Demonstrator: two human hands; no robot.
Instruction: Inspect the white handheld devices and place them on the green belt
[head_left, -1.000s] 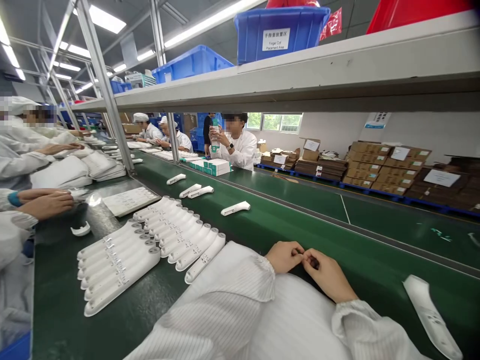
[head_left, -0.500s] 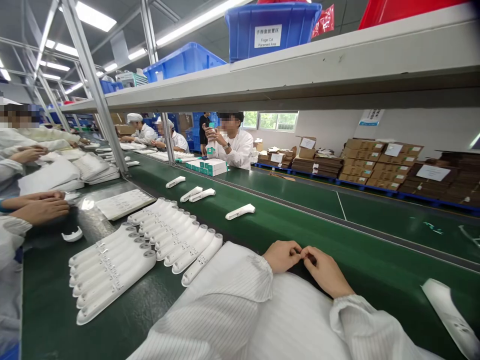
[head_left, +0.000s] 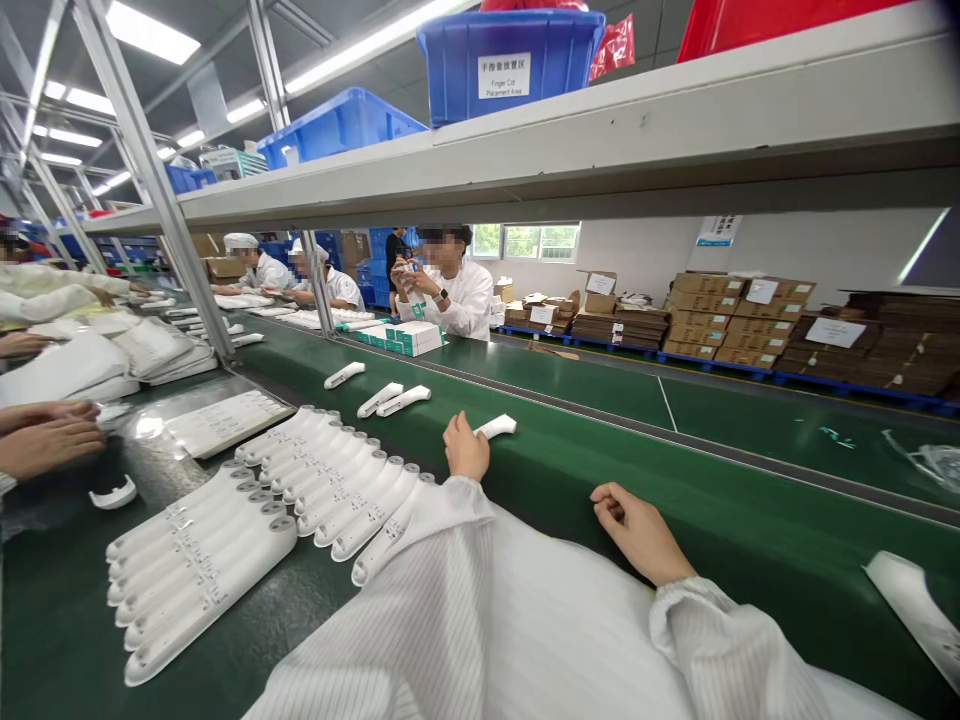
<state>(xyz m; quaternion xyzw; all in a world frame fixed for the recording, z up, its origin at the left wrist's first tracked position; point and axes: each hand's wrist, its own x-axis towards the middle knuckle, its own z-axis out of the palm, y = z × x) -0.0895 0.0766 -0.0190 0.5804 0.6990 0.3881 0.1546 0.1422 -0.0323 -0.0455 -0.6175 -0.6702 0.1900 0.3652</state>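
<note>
My left hand point(head_left: 465, 448) has reached out over the green conveyor belt point(head_left: 600, 440) and closes on a white thermometer body point(head_left: 496, 427) lying there; only the thermometer's far end shows past my fingers. Resting on the belt's near edge, my right hand point(head_left: 636, 530) has its fingers curled loosely with nothing visible in them. Two rows of white thermometer shells point(head_left: 300, 480) lie side by side on the bench to my left.
Three more white thermometers point(head_left: 379, 392) ride the belt farther up. A loose shell point(head_left: 911, 612) lies at the right. A co-worker's hands point(head_left: 45, 440) work at the left; other people sit across the belt. Blue bins point(head_left: 506, 60) stand on the overhead shelf.
My hands were together at the belt edge. The left hand has since stretched forward onto the nearest thermometer, the right stayed back, and the belt carried the thermometers closer.
</note>
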